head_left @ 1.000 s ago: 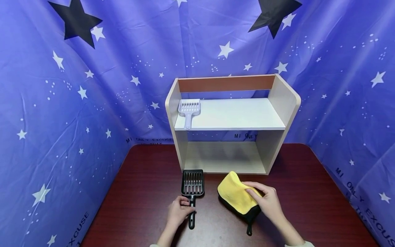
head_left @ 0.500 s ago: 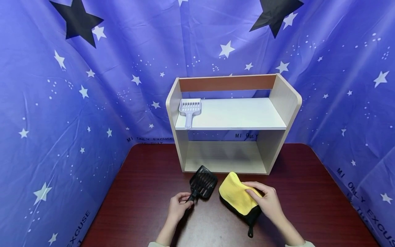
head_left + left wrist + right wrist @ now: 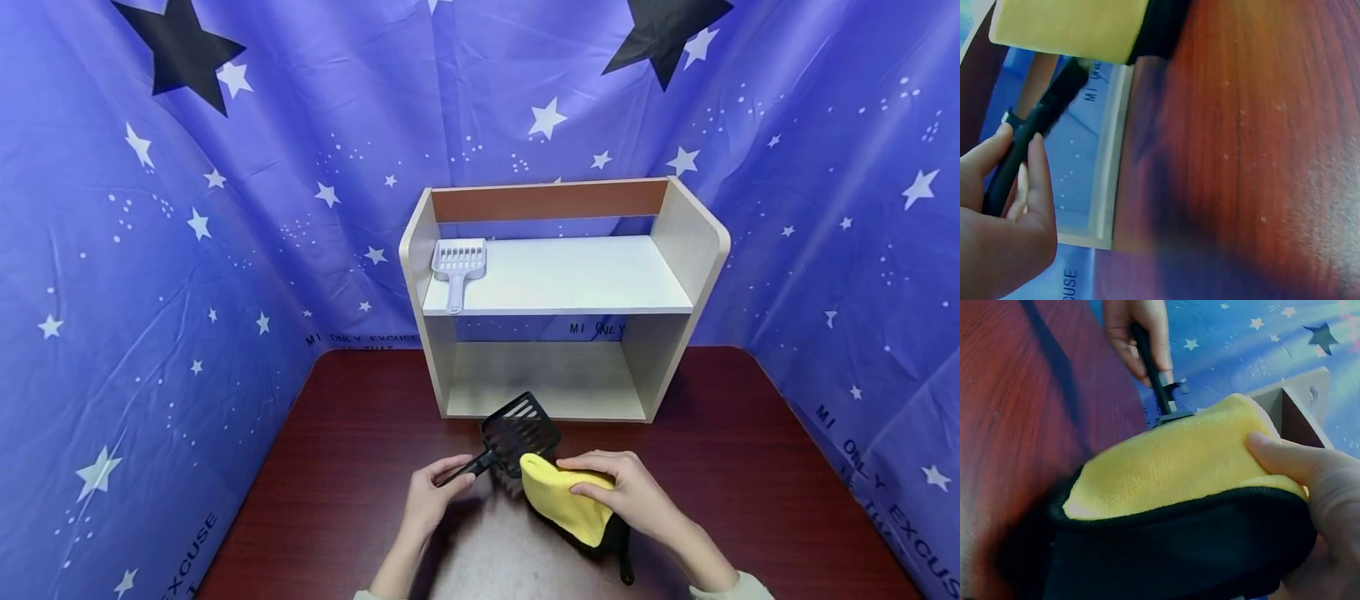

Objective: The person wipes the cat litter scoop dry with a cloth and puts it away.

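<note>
My left hand (image 3: 431, 493) grips the handle of a black slotted litter scoop (image 3: 517, 429), which is raised off the table and tilted, its head pointing right toward the shelf. My right hand (image 3: 626, 492) pinches a folded cloth (image 3: 566, 500), yellow on one face and black on the other, with a small black loop hanging from it. The cloth overlaps the lower right of the scoop's head in the head view. In the right wrist view the yellow side (image 3: 1166, 462) lies close in front of the scoop's head, hiding most of it.
A light wooden two-tier shelf (image 3: 675, 333) stands at the back of the dark red table (image 3: 360, 433). On its upper board, at the left, lies a pale lavender slotted scoop (image 3: 459, 260). A blue star-patterned curtain (image 3: 330, 125) surrounds the table.
The black scoop has been lifted from the table by my left hand and swung rightward. My right hand has brought the cloth slightly left, up to the scoop's head.
</note>
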A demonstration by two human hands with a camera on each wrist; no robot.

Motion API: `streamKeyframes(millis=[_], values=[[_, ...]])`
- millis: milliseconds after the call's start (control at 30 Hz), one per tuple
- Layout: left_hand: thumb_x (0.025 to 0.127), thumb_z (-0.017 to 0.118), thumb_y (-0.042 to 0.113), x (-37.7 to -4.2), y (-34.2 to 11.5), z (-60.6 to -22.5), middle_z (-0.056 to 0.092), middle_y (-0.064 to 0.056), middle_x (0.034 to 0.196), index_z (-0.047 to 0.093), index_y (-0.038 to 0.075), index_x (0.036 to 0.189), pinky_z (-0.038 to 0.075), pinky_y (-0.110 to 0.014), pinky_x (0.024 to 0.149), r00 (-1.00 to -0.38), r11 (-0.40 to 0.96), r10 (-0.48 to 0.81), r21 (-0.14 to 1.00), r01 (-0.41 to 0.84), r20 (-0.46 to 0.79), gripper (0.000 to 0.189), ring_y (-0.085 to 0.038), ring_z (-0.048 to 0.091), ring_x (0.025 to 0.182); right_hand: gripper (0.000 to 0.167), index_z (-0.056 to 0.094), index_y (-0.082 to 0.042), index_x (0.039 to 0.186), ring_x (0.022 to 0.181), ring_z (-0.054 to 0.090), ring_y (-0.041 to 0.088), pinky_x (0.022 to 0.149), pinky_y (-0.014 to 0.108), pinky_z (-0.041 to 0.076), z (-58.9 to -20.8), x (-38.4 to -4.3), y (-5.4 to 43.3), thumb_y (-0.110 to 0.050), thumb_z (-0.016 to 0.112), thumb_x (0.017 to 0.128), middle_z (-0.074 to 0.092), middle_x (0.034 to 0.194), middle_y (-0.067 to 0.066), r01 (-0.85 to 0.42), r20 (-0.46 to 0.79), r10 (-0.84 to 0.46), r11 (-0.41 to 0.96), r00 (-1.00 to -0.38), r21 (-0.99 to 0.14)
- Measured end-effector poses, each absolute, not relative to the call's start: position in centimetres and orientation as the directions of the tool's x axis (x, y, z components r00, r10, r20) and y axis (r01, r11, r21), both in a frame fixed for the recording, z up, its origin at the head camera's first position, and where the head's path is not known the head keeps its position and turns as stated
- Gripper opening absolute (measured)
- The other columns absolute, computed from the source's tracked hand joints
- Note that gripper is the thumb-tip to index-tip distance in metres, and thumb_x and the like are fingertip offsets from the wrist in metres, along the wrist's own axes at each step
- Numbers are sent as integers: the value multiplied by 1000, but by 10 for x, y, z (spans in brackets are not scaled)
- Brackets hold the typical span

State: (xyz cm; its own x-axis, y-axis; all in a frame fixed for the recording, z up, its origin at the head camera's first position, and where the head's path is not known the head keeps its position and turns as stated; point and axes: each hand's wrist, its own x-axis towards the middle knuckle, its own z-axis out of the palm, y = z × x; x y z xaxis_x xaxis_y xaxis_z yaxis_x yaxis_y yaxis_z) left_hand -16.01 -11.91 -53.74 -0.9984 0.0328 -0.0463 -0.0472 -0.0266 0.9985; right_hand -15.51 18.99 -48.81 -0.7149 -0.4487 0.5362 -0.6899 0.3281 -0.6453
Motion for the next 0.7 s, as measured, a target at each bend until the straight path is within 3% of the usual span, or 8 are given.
streamKeyframes(millis=[133,267,467,700], values=[[84,76,2,-158,-117,-528,71,-28,113,67,-10,117,57,-15,75,-998,3,67,1000,7,7,37,1,68,85,29,77,-8,104,87,69,10,72,10,51,-480,-164,183,0,80,76,77,97,1,-759,629,-429,419,-649,-497],[83,77,3,-154,-115,-518,72,-26,109,70,-6,114,55,-14,74,-993,69,110,996,48,40,34,1,66,83,31,78,-14,100,86,69,12,78,13,51,-475,-173,180,-1,83,72,77,94,-4,-717,670,-349,566,-655,-407],[83,77,3,-149,-112,-505,72,-26,109,69,-4,117,56,-15,77,-974,90,221,993,77,55,36,-1,67,85,25,78,-15,97,86,70,13,77,19,54,-472,-178,172,-7,85,75,76,92,-6,-618,679,-239,680,-694,-393],[79,80,4,-144,-106,-491,75,-19,105,73,2,115,54,-14,70,-978,167,197,981,101,67,36,-1,67,80,24,77,-15,95,83,67,11,73,20,53,-466,-180,166,-6,85,74,74,88,-6,-587,719,-162,707,-676,-393]])
